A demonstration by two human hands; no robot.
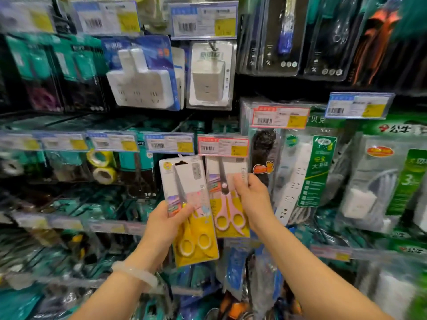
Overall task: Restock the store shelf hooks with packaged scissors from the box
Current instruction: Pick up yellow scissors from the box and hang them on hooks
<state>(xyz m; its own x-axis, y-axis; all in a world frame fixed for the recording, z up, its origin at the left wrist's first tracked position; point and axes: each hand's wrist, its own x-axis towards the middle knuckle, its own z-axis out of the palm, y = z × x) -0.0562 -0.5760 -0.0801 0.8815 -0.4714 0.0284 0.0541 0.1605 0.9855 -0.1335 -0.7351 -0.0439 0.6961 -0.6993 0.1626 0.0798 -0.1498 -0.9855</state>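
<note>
The left hand [166,218] grips the yellow scissors pack [191,211] by its left edge, long axis near upright, hang hole at the top; the hook itself is hidden behind the red price tag [223,146], up and right of that hole; the right hand [251,195] pinches the pink scissors pack [227,195] hanging there, so the left hand probably threads; the box is out of view.

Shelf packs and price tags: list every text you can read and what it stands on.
"公牛": top of the green power strip pack.
"3": green card of the same pack.
"贝克": pack behind the red-edged price tag.
Price tags, barcodes, yellow scissors pack and pink scissors pack: print too blurred to read.
</note>
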